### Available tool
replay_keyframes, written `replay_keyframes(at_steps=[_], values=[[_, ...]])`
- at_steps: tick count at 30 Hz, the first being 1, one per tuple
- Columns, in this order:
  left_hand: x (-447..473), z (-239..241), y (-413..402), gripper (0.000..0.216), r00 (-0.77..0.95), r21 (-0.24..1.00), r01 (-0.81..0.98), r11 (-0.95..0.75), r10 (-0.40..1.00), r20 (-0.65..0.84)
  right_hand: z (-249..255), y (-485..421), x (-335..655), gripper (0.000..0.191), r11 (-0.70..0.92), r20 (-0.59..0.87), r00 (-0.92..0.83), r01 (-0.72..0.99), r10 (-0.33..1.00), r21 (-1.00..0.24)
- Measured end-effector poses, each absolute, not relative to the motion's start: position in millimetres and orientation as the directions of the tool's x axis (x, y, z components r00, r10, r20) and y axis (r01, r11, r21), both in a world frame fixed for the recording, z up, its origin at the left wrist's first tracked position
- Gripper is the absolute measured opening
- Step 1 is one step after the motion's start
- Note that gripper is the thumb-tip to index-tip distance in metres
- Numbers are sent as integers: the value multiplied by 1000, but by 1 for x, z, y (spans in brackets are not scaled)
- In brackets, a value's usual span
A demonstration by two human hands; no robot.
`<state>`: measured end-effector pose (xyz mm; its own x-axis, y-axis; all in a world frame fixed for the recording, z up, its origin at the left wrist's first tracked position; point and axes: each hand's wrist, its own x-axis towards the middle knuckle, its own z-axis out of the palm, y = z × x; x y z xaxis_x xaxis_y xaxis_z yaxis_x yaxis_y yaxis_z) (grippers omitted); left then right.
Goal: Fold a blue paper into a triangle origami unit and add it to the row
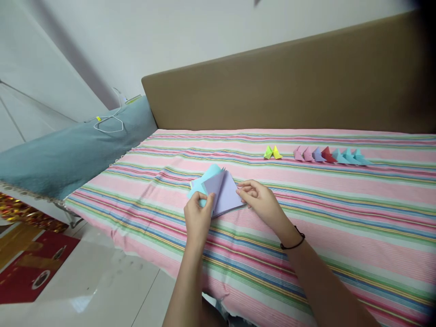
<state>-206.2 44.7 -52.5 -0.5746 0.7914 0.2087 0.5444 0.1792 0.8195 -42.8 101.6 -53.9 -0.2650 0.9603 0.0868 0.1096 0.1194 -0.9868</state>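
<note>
A stack of coloured paper sheets [230, 196] lies on the striped cloth, its upper sheets lifted and bent over to the left. Lavender faces show on the right, light blue ones on the left. My left hand [199, 213] pinches the turned-back sheets at their lower edge. At the right edge of the stack, my right hand [256, 196] has its thumb and fingertips closed on the lavender paper; how many sheets it grips is hidden. A dark band circles my right wrist.
Several folded paper pieces [329, 155] in pink, purple, red and blue stand in a row at the back right, beside a green and a yellow one [275, 153]. A brown headboard [272, 86] rises behind. A white cable [114, 123] lies on the blue-covered surface [78, 145].
</note>
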Motion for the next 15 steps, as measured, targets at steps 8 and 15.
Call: replay_keyframes(at_steps=[8, 15], values=[[-214, -56, 48, 31, -666, 878, 460, 133, 705, 242, -54, 107, -36, 29, 143, 145, -114, -23, 983, -989], [-193, -43, 38, 73, -622, 769, 639, -37, 563, 544, -46, 106, -32, 45, -177, -71, -350, -281, 934, -943]])
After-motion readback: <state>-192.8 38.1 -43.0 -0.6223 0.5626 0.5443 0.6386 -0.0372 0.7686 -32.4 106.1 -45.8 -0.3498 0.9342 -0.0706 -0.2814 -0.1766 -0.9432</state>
